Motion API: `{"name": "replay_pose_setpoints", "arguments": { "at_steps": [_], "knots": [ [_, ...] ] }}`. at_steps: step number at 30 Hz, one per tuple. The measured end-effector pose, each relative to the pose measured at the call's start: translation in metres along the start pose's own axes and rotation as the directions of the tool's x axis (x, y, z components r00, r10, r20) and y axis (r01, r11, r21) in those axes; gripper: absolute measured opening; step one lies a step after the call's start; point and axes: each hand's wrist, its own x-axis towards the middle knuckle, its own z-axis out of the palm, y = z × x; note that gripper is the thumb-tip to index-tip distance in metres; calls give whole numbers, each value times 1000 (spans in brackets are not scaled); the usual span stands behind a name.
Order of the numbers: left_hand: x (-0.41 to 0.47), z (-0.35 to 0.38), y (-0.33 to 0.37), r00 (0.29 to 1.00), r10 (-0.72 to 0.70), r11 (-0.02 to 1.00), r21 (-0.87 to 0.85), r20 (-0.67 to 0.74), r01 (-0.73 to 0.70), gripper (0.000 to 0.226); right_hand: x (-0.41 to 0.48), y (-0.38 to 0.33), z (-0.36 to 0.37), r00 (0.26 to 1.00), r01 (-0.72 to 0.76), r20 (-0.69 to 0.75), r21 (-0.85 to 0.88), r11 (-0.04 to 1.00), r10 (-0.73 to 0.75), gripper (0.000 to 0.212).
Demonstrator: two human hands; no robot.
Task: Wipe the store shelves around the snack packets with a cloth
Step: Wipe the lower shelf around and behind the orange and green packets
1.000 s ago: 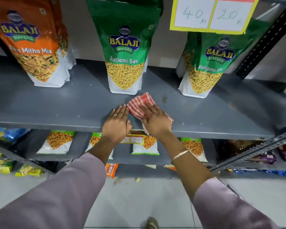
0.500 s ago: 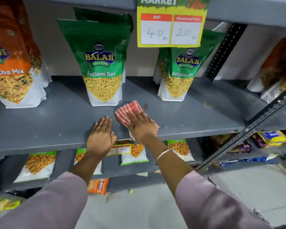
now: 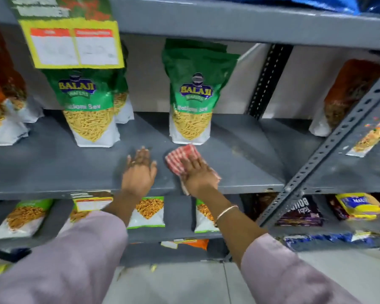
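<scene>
A red-and-white checked cloth (image 3: 178, 158) lies flat on the grey metal shelf (image 3: 53, 170), just in front of a green snack packet (image 3: 193, 95). My right hand (image 3: 198, 172) presses down on the cloth with fingers spread over it. My left hand (image 3: 139, 171) rests flat on the bare shelf to the left of the cloth, holding nothing. A second green snack packet (image 3: 88, 106) stands further left, partly behind a yellow price tag (image 3: 75, 46).
Orange packets stand at the far left (image 3: 2, 102) and far right (image 3: 347, 95) of the shelf. A slotted grey upright (image 3: 329, 148) crosses diagonally on the right. Lower shelves hold several small packets (image 3: 148, 212). Another shelf edge (image 3: 228, 20) runs overhead.
My right hand has slid the cloth rightward along the shelf, from between the two green packets to in front of the right one. My left hand followed; the view shifted right.
</scene>
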Motion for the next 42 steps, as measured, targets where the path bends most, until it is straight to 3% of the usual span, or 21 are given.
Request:
{"name": "replay_pose_setpoints", "arguments": {
  "at_steps": [4,6,8,11,14,17,20,24,27,30,32,35,36,39,42],
  "knots": [
    [-13,45,66,981,68,996,47,182,-78,58,-13,64,0,998,-52,-33,91,994,55,57],
    [-17,54,80,977,55,991,107,208,-78,60,-25,99,2,975,-165,-127,139,977,183,56],
    [-17,56,87,976,55,984,154,212,-89,60,-38,128,3,906,-359,-164,189,914,390,59],
    [-13,57,90,974,51,979,184,220,-92,60,-31,153,-4,792,-560,-111,261,786,601,64],
    [-10,61,94,972,54,981,169,227,-94,66,-2,165,-17,759,-619,1,310,722,651,67],
    [-6,64,96,973,58,987,134,222,-89,68,23,174,-28,778,-609,49,303,733,626,75],
    [-4,68,93,982,81,986,130,173,-104,65,45,182,-31,837,-507,-22,345,790,547,67],
    [-3,78,89,990,86,990,99,112,-97,62,66,161,-13,950,-187,-212,197,962,228,64],
    [-3,81,88,992,87,988,117,96,-98,62,63,147,-10,977,-104,-168,184,977,135,59],
    [-3,82,87,991,90,985,138,96,-103,64,70,168,-16,922,-198,-273,270,942,273,60],
    [-2,82,87,993,94,984,148,78,-105,63,87,190,-27,907,-319,-193,267,909,375,70],
    [-1,83,87,993,111,982,147,52,-117,63,132,213,-46,911,-388,0,337,858,412,86],
    [-1,84,86,992,117,981,150,43,-123,62,171,238,-37,911,-387,6,352,852,412,86],
    [-2,87,84,991,133,981,142,26,-135,63,280,301,0,968,-239,-36,174,955,249,89],
    [0,87,84,991,129,979,154,29,-132,63,263,259,-30,1000,3,7,-161,987,-2,91]
  ]
}}
